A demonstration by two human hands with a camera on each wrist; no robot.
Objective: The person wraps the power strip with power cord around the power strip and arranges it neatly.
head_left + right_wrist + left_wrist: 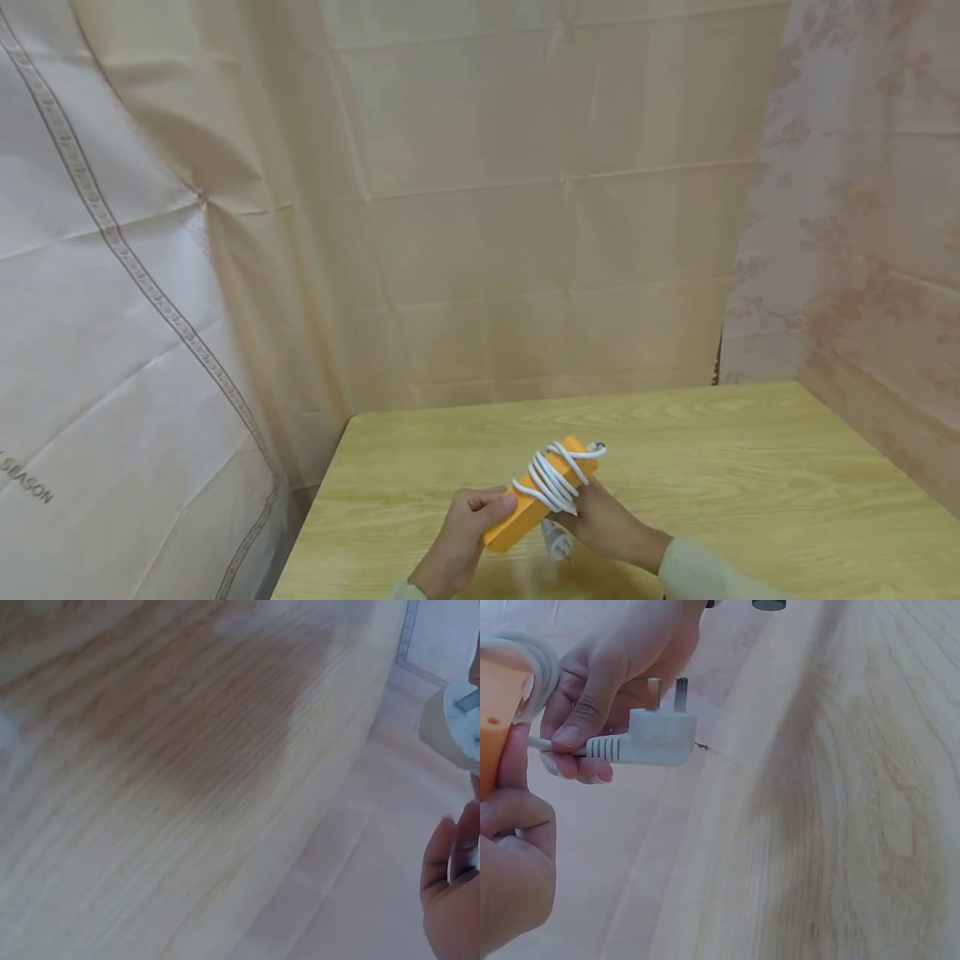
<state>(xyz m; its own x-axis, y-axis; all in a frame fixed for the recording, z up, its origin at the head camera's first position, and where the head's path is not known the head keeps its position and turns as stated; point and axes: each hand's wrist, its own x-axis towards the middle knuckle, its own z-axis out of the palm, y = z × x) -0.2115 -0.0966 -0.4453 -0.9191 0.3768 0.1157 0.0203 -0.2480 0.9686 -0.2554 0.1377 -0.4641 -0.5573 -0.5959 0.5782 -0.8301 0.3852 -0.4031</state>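
My left hand [468, 529] grips the near end of an orange power strip [517, 521], thumb on top. White cord [551, 482] is wound in several loops around the strip's middle and far part. My right hand [606, 521] is at the strip's right side, partly hidden behind it. In the left wrist view its thumb and fingers pinch the cord just behind the white plug [660, 739], whose metal prongs point up there. The plug [557, 542] hangs below the strip in the head view. At the right wrist view's edge, the plug [446, 731] is cut off.
Below the hands spreads a light wood-grain table [390, 467]. Beige cloth [525, 250] hangs behind it, with a pale printed sheet [135, 375] on the left and a floral one [862, 233] on the right.
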